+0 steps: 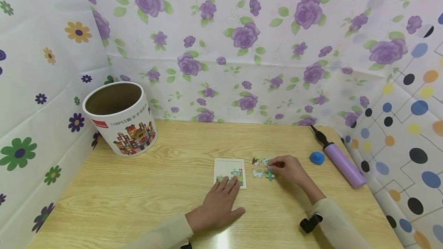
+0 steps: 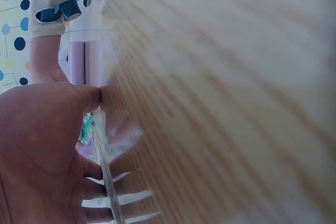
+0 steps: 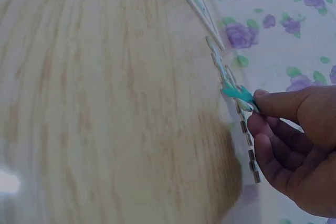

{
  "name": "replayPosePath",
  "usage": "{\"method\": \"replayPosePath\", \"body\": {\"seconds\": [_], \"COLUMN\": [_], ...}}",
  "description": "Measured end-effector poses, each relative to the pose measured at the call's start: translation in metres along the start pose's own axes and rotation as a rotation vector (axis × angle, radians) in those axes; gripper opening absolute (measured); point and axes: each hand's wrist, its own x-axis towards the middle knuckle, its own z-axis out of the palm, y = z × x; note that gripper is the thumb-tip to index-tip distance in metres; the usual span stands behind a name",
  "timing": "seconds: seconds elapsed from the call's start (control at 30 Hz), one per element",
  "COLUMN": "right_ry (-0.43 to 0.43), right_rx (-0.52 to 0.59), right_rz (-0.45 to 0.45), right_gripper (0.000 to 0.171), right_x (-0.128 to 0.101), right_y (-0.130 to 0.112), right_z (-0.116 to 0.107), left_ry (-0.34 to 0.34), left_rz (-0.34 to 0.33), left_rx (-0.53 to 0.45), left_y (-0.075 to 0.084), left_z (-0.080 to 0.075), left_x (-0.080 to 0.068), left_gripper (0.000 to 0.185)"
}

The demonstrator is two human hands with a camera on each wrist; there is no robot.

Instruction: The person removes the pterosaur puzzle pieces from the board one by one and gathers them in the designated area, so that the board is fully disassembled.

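Observation:
My left hand (image 1: 219, 206) lies flat with its fingers over the lower part of a small white puzzle board (image 1: 226, 165). A few green and blue pieces are set in the board's lower area, partly hidden under those fingers. To the right of the board, my right hand (image 1: 290, 169) pinches a teal jigsaw piece (image 3: 238, 93) between thumb and fingertips, seen best in the right wrist view. Loose jigsaw pieces (image 1: 257, 173) lie on the wooden table around its fingertips. The left wrist view shows the palm of the left hand (image 2: 44, 150) close up.
At the back left stands a large white bucket (image 1: 133, 126) with printed buildings. A purple hand pump (image 1: 344, 164) with a black nozzle lies on the right, beside a small blue object (image 1: 317, 158). Patterned cloth (image 1: 214, 68) hangs behind the wooden table (image 1: 155, 180) and at both sides.

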Motion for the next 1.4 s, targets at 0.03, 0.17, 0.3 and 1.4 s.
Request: {"method": "replayPosePath", "body": {"seconds": [0.03, 0.17, 0.3, 1.4], "right_ry": [0.001, -0.001, -0.003, -0.029], "right_rx": [-0.001, -0.019, -0.045, -0.002], "right_rz": [0.008, 0.015, 0.019, -0.128], "right_gripper": [0.011, 0.010, 0.009, 0.015], "right_x": [0.000, 0.002, 0.003, 0.018], "right_y": [0.001, 0.004, 0.004, -0.036], "right_z": [0.001, 0.004, 0.005, 0.017], "left_ry": [0.001, -0.003, -0.001, 0.023], "left_rz": [0.000, -0.006, -0.010, 0.007], "left_rx": [-0.003, 0.009, 0.040, 0.007], "left_y": [0.000, 0.000, 0.000, 0.003], "left_z": [0.000, 0.001, 0.003, 0.000], "left_x": [0.000, 0.001, 0.002, -0.001], "left_gripper": [0.080, 0.081, 0.081, 0.080]}}
